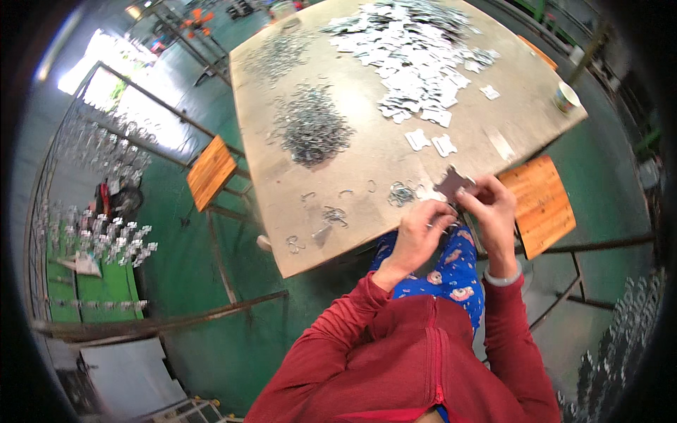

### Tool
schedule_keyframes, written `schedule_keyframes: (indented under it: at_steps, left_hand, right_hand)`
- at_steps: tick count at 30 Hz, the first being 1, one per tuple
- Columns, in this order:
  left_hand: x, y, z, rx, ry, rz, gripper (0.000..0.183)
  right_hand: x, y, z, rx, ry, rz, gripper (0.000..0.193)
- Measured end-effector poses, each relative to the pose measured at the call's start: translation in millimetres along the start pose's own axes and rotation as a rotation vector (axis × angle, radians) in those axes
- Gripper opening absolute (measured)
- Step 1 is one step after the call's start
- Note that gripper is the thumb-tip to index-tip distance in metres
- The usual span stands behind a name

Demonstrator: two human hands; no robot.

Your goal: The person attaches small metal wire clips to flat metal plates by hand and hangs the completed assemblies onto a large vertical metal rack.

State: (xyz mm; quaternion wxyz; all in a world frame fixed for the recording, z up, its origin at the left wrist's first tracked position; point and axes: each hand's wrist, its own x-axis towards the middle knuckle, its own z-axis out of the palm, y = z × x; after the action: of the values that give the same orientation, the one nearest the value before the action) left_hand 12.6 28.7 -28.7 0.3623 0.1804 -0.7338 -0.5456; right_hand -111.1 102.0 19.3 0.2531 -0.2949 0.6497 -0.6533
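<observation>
Over the table's near edge, my right hand (496,211) grips a small flat metal plate (450,180) with notched corners, thumb on its face. Its underside looks dark. Just to the left, my left hand (417,236) has its thumb and fingers pinched together below the plate; what they hold, if anything, is too small to make out. Beside the left hand lies a little heap of wire hooks (402,194). Two loose plates, one of them a shiny plate (444,146), lie farther up the table.
A large pile of shiny plates (416,63) covers the table's far side. Left of it sits a dense pile of wire hooks (312,127). A paper cup (565,97) stands by the right edge. Wooden stools (539,204) flank the table (493,144); racks of hanging parts (113,236) stand left.
</observation>
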Motion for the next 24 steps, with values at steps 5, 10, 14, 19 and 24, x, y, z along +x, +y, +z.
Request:
schedule_keyframes:
  at_steps: [5,10,14,19,24]
  left_hand:
    - [-14,-15,-14,-0.012,0.014,-0.032,0.021]
    - [25,-42,-66,0.238,0.157,-0.099,0.029]
    - [82,-111,-152,1.041,0.222,0.059,0.01]
    - [103,-148,-190,1.283,0.028,0.235,0.007]
    - [84,-132,-179,1.093,-0.074,0.268,0.009]
  right_hand:
    - [-13,4,11,0.029,-0.01,-0.153,0.009]
    - [-7,9,7,0.164,0.026,-0.043,0.012]
    - [-3,10,5,0.178,0.025,-0.07,0.012]
    - [3,17,2,0.127,0.04,-0.022,0.012]
    - [-5,14,3,0.135,0.041,0.003,0.011]
